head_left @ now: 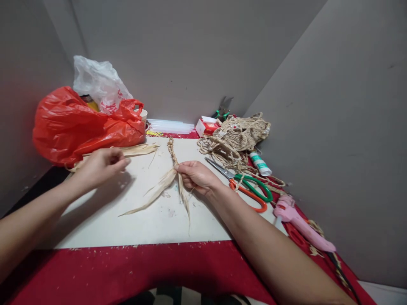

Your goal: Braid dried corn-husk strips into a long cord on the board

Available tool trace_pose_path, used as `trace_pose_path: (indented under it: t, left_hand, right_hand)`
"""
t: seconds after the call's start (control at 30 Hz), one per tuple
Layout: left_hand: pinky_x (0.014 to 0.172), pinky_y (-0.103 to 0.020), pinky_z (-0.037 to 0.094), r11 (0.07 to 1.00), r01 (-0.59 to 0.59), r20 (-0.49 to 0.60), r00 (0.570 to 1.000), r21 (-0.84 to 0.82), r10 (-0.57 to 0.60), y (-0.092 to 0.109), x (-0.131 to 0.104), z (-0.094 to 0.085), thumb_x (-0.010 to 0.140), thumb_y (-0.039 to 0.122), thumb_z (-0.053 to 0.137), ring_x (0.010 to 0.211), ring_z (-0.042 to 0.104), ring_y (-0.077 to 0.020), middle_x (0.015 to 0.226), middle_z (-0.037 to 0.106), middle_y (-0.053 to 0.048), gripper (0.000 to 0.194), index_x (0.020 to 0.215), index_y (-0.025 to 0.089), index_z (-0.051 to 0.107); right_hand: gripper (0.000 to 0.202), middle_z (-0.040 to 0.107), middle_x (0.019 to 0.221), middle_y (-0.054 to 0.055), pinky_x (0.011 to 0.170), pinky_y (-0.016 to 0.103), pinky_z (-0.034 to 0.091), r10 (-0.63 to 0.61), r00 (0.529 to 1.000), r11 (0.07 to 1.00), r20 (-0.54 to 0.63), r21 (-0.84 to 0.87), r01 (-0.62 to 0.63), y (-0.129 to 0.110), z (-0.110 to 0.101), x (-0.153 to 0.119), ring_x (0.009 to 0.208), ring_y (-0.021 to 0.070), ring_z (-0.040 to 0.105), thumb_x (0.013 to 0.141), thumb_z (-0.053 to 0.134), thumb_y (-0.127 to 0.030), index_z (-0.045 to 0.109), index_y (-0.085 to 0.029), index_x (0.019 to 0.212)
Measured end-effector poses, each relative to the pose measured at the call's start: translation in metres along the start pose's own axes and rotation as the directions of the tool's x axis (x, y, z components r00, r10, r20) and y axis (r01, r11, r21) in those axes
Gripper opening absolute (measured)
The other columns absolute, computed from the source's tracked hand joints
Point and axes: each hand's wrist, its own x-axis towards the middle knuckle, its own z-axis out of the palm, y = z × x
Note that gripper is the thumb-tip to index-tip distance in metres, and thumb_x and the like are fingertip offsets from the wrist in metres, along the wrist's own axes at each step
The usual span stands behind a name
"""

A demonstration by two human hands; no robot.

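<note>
A short braided cord (172, 151) of dry husk lies at the middle of the white board (149, 231), its upper end pointing away from me. My right hand (195, 176) pinches it where the braid ends, and loose husk strips (157, 190) fan out below toward the left and toward me. My left hand (106, 165) is raised over the board's left side, fingers curled, with nothing visible in them. Close behind it lies a bundle of flat husk strips (140, 150), partly hidden by that hand.
Red bag (73, 127), clear bag (97, 78), cup (144, 115) at back left; clear sticks (171, 126) at back. Small box (206, 126), coiled cord (243, 131), pliers (222, 112), thread spool (260, 164), scissors (251, 188), pink glue gun (302, 224) stand or lie right. Grey walls enclose the table.
</note>
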Motion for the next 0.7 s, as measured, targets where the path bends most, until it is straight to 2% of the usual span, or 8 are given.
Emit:
trace_pose_path:
  t: [0.17,0.23,0.3,0.37,0.43,0.53,0.6,0.7]
  left_hand:
    - [0.053,-0.025,0.029,0.933,-0.280,0.053,0.960,0.228,0.275,0.043,0.002,0.071,0.071,0.051,0.060,0.055,0.042,-0.0124,0.061,0.053,0.001,0.034,0.070,0.019,0.050]
    - [0.054,-0.026,0.028,0.893,-0.344,0.057,0.938,0.290,0.342,0.048,0.008,0.088,0.069,0.044,0.063,0.058,0.043,-0.0130,0.068,0.055,-0.001,0.028,0.073,0.019,0.051]
    - [0.056,-0.026,0.030,0.899,-0.350,0.062,0.936,0.263,0.347,0.048,0.015,0.096,0.071,0.033,0.062,0.060,0.045,-0.0132,0.071,0.056,-0.002,0.018,0.073,0.018,0.052]
    - [0.056,-0.026,0.033,0.949,-0.294,0.093,0.954,0.116,0.285,0.047,0.021,0.097,0.073,0.027,0.058,0.059,0.047,-0.0126,0.067,0.056,-0.001,0.010,0.071,0.018,0.053]
    - [0.055,-0.025,0.035,0.977,-0.172,0.162,0.968,-0.125,0.191,0.046,0.025,0.096,0.072,0.024,0.058,0.056,0.048,-0.0114,0.063,0.056,0.000,0.009,0.070,0.017,0.052]
    - [0.057,-0.024,0.040,0.867,0.086,0.318,0.944,-0.492,0.087,0.044,0.030,0.094,0.069,0.019,0.062,0.055,0.052,-0.0101,0.060,0.058,0.000,0.014,0.067,0.016,0.049]
    - [0.056,-0.024,0.042,0.766,0.240,0.424,0.905,-0.597,0.047,0.042,0.034,0.094,0.067,0.018,0.065,0.052,0.054,-0.0100,0.057,0.059,-0.001,0.019,0.064,0.015,0.047]
    - [0.046,-0.020,0.037,0.733,0.339,0.502,0.865,-0.590,0.005,0.036,0.041,0.094,0.063,0.017,0.071,0.044,0.050,-0.0081,0.052,0.058,-0.001,0.025,0.063,0.015,0.046]
  right_hand:
    - [0.034,0.028,0.040,-0.012,0.034,0.016,0.010,-0.017,1.000,1.000,-0.008,0.011,0.017,0.001,0.001,-0.002,0.032,-0.0003,0.018,0.066,0.071,-0.030,0.040,-0.017,0.058]
    - [0.034,0.028,0.039,-0.011,0.033,0.015,0.012,-0.024,1.000,0.999,-0.009,0.022,0.025,0.000,0.000,-0.003,0.032,-0.0001,0.019,0.066,0.070,-0.031,0.040,-0.017,0.058]
    - [0.033,0.028,0.039,-0.012,0.033,0.015,0.011,-0.023,1.000,0.999,-0.001,0.032,0.023,-0.001,0.000,-0.002,0.032,-0.0002,0.018,0.067,0.070,-0.030,0.042,-0.016,0.059]
    - [0.030,0.027,0.040,-0.012,0.033,0.014,0.009,-0.015,1.000,0.999,0.006,0.038,0.015,-0.002,-0.001,-0.002,0.032,-0.0003,0.017,0.067,0.071,-0.029,0.045,-0.016,0.061]
    - [0.028,0.027,0.040,-0.012,0.032,0.014,0.008,0.002,1.000,0.999,0.020,0.045,-0.003,-0.003,-0.002,-0.001,0.032,-0.0002,0.016,0.067,0.070,-0.029,0.047,-0.015,0.063]
    - [0.026,0.028,0.040,-0.012,0.032,0.014,0.009,0.014,0.999,0.999,0.051,0.050,-0.016,-0.002,-0.004,0.001,0.032,0.0002,0.017,0.068,0.070,-0.030,0.049,-0.015,0.065]
    - [0.024,0.028,0.040,-0.012,0.031,0.014,0.009,0.009,0.998,0.999,0.070,0.035,-0.012,-0.001,-0.006,0.001,0.031,0.0003,0.017,0.069,0.069,-0.032,0.053,-0.014,0.068]
    - [0.024,0.028,0.040,-0.012,0.032,0.014,0.009,0.001,0.996,1.000,0.085,0.002,-0.001,0.000,-0.007,0.001,0.032,0.0003,0.017,0.071,0.068,-0.033,0.056,-0.012,0.070]
